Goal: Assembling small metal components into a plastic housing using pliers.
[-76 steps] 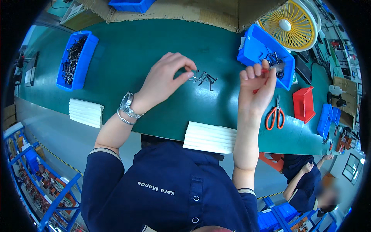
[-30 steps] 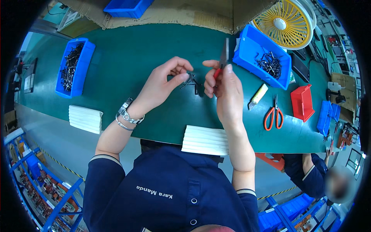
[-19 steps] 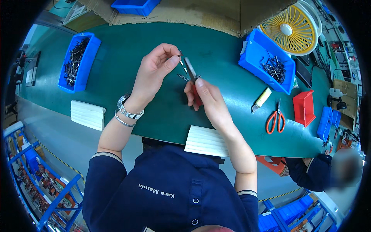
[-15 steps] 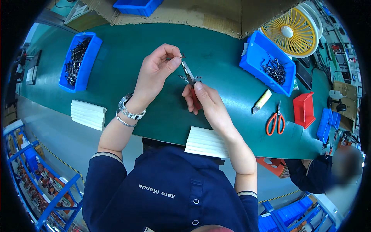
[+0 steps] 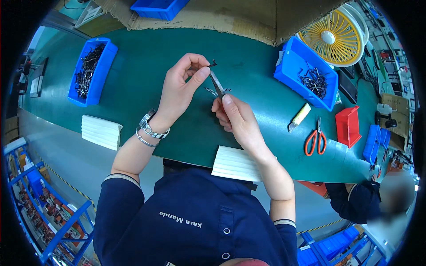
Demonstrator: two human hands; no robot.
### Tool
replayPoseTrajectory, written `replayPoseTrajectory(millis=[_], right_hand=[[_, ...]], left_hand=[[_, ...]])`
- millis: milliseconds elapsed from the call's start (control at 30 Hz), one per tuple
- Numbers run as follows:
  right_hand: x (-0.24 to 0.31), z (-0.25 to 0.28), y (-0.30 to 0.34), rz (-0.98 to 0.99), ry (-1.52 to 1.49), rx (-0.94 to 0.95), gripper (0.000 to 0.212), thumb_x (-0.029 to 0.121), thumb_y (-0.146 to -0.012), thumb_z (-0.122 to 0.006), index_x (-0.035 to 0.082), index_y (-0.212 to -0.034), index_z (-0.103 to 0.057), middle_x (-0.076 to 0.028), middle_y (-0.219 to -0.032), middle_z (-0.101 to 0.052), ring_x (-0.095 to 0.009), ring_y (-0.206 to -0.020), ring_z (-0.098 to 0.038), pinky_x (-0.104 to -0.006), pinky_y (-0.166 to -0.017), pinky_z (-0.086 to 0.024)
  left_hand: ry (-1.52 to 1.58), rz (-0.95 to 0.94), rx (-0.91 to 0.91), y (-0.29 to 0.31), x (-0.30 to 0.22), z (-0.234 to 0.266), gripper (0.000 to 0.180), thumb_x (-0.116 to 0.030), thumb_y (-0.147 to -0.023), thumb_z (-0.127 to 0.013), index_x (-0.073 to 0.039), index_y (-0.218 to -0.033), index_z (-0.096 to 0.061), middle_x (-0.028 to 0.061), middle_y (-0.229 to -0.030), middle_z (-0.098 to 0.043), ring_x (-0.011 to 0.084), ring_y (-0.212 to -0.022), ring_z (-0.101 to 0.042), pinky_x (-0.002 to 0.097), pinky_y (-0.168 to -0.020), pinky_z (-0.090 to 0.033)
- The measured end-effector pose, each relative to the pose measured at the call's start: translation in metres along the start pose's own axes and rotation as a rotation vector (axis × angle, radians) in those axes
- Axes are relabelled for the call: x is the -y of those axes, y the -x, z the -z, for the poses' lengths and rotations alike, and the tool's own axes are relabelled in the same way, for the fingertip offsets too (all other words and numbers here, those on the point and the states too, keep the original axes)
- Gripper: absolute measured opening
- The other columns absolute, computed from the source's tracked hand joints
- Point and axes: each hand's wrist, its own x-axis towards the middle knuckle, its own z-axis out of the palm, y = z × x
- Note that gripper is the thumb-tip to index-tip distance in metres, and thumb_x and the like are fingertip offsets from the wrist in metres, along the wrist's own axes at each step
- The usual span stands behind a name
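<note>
Two hands are raised together over the middle of the green table (image 5: 133,88), and a slim grey metal part (image 5: 217,84) is held between them. The left hand (image 5: 179,86) is closed in a pinch on the far end of the part, thumb and forefinger pressed together on it. The right hand (image 5: 237,119) is curled shut around the near end, with the thumb laid along it; what lies inside the fist cannot be made out. The part is held tilted, clear of the table top.

As for progress, one piece is judged to be in hand and mid-assembly, and no finished pieces can be picked out on the table. A blue bin (image 5: 91,71) at the far left is well filled with dark metal pieces, and a second blue bin (image 5: 290,66) at the far right holds a smaller heap, so much stock appears to be left.

To the right, a utility knife (image 5: 300,117), orange-handled scissors (image 5: 315,137) and a small red bin (image 5: 348,126) are laid apart from the hands. White ribbed pads are set on the near edge, one (image 5: 101,132) at the left and one (image 5: 235,163) under the right forearm. A yellow fan (image 5: 330,37) is stood at the far right.
</note>
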Motion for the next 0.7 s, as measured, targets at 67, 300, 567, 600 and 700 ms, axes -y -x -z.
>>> replayPoseTrajectory(millis=[67,300,567,600,700], right_hand=[[-0.0009,-0.0026,-0.0009,0.051,0.066,-0.041,0.042,0.037,-0.1,-0.037,0.002,-0.087,-0.056,0.0,-0.062,-0.044,-0.009,-0.054,-0.04,-0.0253,-0.049,-0.032],[0.0018,-0.0073,0.0006,0.089,0.104,-0.029,0.041,0.038,-0.101,-0.034,0.003,-0.089,-0.053,0.003,-0.065,-0.039,-0.005,-0.055,-0.035,-0.0215,-0.048,-0.028],[0.0036,-0.0045,0.0018,0.036,0.122,-0.052,0.04,0.035,-0.1,-0.037,0.002,-0.084,-0.054,-0.004,-0.061,-0.045,-0.014,-0.055,-0.042,-0.0292,-0.052,-0.036],[0.0029,-0.0033,0.0014,0.086,0.228,-0.08,0.039,0.033,-0.1,-0.037,0.002,-0.084,-0.054,-0.007,-0.062,-0.047,-0.018,-0.054,-0.045,-0.0316,-0.053,-0.037],[0.0067,-0.0041,0.0014,0.155,0.402,-0.147,0.036,0.031,-0.099,-0.039,0.001,-0.085,-0.054,-0.013,-0.063,-0.051,-0.027,-0.055,-0.051,-0.0367,-0.054,-0.04]], left_hand=[[-0.055,-0.025,-0.001,0.0002,0.0022,0.002,0.012,-0.013,-0.092,-0.059,-0.002,-0.097,-0.055,-0.0008,-0.094,-0.054,0.0033,-0.08,-0.049,0.0173,-0.07,-0.041],[-0.113,-0.112,-0.043,0.0032,0.0074,-0.0004,0.011,-0.011,-0.091,-0.061,-0.001,-0.093,-0.055,0.0,-0.091,-0.053,0.0032,-0.075,-0.048,0.0168,-0.066,-0.04],[-0.123,-0.117,-0.05,0.0048,0.0058,-0.0002,0.009,-0.009,-0.09,-0.06,-0.001,-0.091,-0.056,0.0008,-0.09,-0.054,0.0039,-0.076,-0.049,0.0173,-0.067,-0.041],[-0.142,-0.112,-0.043,0.0045,0.005,-0.0001,0.01,-0.01,-0.091,-0.06,-0.001,-0.09,-0.056,0.0005,-0.089,-0.054,0.0041,-0.075,-0.049,0.0175,-0.067,-0.041],[-0.159,-0.07,-0.039,0.0033,0.0042,-0.0008,0.015,-0.015,-0.088,-0.063,-0.001,-0.085,-0.058,0.0037,-0.08,-0.059,0.0109,-0.074,-0.055,0.0238,-0.071,-0.045]])
